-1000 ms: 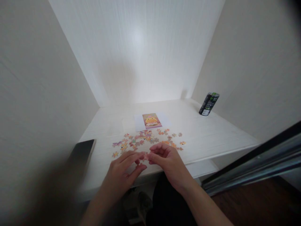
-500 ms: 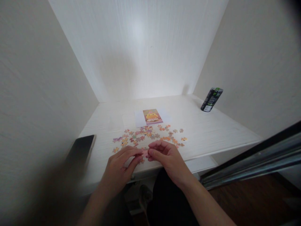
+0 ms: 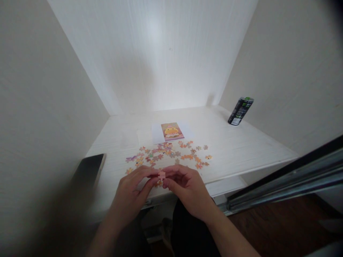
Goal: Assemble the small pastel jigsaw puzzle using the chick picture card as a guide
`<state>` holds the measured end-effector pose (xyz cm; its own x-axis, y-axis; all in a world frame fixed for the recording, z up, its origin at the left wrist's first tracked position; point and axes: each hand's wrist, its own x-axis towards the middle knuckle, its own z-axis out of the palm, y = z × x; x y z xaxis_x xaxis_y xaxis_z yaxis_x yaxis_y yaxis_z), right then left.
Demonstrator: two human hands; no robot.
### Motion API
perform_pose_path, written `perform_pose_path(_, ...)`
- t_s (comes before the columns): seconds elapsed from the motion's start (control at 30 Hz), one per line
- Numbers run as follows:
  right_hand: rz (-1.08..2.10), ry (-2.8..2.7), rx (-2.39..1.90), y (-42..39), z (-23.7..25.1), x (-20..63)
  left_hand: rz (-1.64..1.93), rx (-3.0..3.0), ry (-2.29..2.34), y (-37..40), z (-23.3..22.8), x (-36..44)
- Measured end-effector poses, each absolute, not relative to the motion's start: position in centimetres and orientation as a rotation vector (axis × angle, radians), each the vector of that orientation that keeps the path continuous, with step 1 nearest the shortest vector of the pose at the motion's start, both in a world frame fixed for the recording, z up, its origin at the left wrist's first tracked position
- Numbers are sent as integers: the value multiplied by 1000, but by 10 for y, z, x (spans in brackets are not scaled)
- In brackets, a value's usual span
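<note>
Close to the desk's front edge, my left hand (image 3: 132, 189) and my right hand (image 3: 187, 187) meet around a small pink jigsaw piece (image 3: 162, 175). Thumb and index finger of my left hand pinch its left side. My right thumb and fingertips hold its right side; whether it is one piece or two joined ones I cannot tell. Just beyond my fingers, loose jigsaw pieces (image 3: 160, 156) in orange, pink, purple and grey lie scattered on the white desk (image 3: 227, 150). Behind them lies a picture card (image 3: 172, 131) with a yellow cartoon figure.
A black drink can (image 3: 240, 111) stands at the back right. At the left edge lies a dark phone (image 3: 89, 167). White panels and walls enclose the desk at the back and both sides. A dark metal-framed rail (image 3: 289, 178) runs along the lower right.
My right hand has shifted slightly left, nearer my left hand, and its fingers have closed further round the pink piece. The view has moved slightly.
</note>
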<state>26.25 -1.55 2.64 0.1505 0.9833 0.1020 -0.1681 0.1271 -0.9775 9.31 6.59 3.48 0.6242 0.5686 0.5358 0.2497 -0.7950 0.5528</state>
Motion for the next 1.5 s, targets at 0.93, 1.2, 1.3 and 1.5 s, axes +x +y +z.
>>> perform_pose_path(0.93, 303, -1325, -1572, -49, 5, 292, 878, 2649, 708, 67, 29, 98)
perform_pose_path(1.2, 296, -1321, -1651, -51, 3, 293, 793, 2720, 713, 67, 30, 100)
perform_pose_path(1.3, 318, -1297, -1658, -51, 4, 293, 760, 2715, 717, 67, 30, 102)
perform_pose_path(1.5, 309, -1299, -1689, -50, 6, 291, 742, 2706, 734, 66, 29, 102)
